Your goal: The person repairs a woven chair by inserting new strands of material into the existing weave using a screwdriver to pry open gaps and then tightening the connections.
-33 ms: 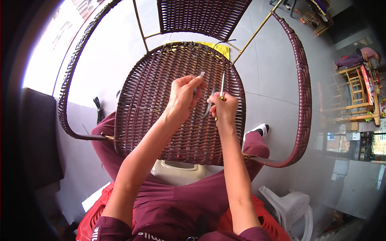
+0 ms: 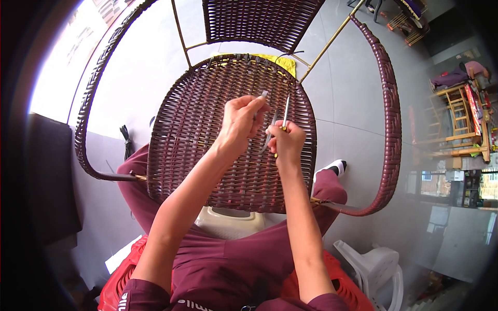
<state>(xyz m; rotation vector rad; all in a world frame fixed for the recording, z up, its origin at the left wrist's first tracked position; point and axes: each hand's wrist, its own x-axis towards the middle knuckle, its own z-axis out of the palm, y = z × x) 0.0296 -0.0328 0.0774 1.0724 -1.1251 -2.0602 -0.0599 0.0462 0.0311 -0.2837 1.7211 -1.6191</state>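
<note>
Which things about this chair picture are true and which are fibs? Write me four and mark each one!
1. The right hand holds a pointed metal tool. True.
2. The left hand is empty. False: the left hand pinches a grey strip.
3. Both hands are above the woven seat. True.
4. The white plastic furniture is at the person's left. False: it is at the right.

A forward-pointing metal tool [image 2: 287, 110] and grey strip [image 2: 264, 94] are held over a brown woven seat [image 2: 194, 122].
</note>
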